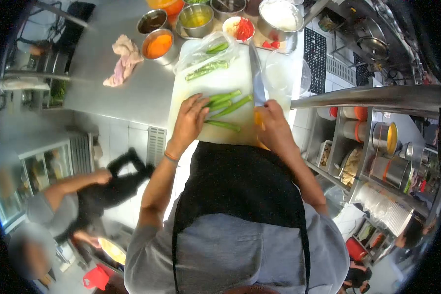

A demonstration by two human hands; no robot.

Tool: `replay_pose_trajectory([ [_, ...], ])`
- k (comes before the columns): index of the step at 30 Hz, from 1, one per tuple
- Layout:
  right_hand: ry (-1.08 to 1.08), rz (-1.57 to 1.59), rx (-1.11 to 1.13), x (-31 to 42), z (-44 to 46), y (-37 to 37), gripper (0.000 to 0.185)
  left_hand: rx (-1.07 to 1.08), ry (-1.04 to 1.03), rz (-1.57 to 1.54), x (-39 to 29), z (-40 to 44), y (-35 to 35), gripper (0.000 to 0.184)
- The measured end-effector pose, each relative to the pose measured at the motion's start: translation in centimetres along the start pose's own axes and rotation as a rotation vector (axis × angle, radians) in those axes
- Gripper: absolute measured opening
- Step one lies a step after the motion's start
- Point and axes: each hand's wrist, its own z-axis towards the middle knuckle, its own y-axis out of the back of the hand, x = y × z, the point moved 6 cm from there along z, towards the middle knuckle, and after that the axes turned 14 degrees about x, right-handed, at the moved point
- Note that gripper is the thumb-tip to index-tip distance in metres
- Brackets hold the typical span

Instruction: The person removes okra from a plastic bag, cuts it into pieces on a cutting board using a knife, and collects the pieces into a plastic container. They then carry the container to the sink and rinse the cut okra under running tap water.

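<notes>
Left hand on green pods, right hand at knife

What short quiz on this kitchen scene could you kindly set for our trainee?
1. Multiple choice: which hand is at the long-bladed metal knife: A) left, B) right?
2. True or false: loose, long green vegetables lie by the left hand on the white rectangular cutting board.
3. Open: what colour are the contents of the round metal bowl nearest the pale pinkish lump?

Key: 1. B, the right hand. 2. True. 3. Orange.
</notes>
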Motion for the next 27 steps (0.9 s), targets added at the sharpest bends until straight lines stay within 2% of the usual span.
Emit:
replay_pose_trajectory([
  [2, -0.374, 0.133, 0.130, -2.0, -3.0, -0.6, 0.048, -0.087, 0.046, 0.087, 1.1, -0.8, 0.3, 0.028],
  [3, -0.377, 0.129, 0.137, -2.2, -3.7, -1.1, 0.048, -0.123, 0.051, 0.064, 1.3, -1.0, 0.6, 0.030],
  [5, -0.531, 0.391, 0.164, -3.7, -5.0, -2.9, 0.054, -0.073, 0.066, 0.061, 1.1, -0.1, 1.0, 0.030],
  [9, -0.572, 0.312, 0.165, -3.4, -4.6, -3.4, 0.062, -0.019, 0.107, 0.128, 2.4, 1.5, 0.2, 0.032],
  [11, -0.681, 0.293, 0.159, -3.8, -4.5, -3.5, 0.069, 0.007, 0.116, 0.176, 2.7, 2.3, 0.0, 0.032],
  [13, -0.699, 0.314, 0.167, -3.4, -4.4, -2.7, 0.074, 0.085, 0.148, 0.038, 3.0, 3.0, -0.6, 0.030],
  [17, -0.716, 0.431, 0.186, -2.9, -4.8, -1.5, 0.082, 0.121, 0.063, 0.112, 1.5, 4.4, -1.2, 0.026],
  [20, -0.678, 0.534, 0.238, -3.4, -5.8, -2.5, 0.082, 0.150, 0.056, 0.127, 0.4, 5.4, -1.6, 0.026],
  [22, -0.664, 0.519, 0.202, -3.5, -6.6, -3.0, 0.079, 0.124, -0.004, 0.155, -0.3, 5.7, -1.7, 0.023],
  [24, -0.642, 0.502, 0.170, -3.3, -6.8, -2.9, 0.077, 0.102, 0.035, 0.107, 0.1, 6.0, -1.6, 0.021],
  [27, -0.763, 0.594, 0.176, -3.7, -7.2, -2.9, 0.073, 0.032, 0.053, -0.038, -0.2, 5.7, 0.5, 0.018],
])
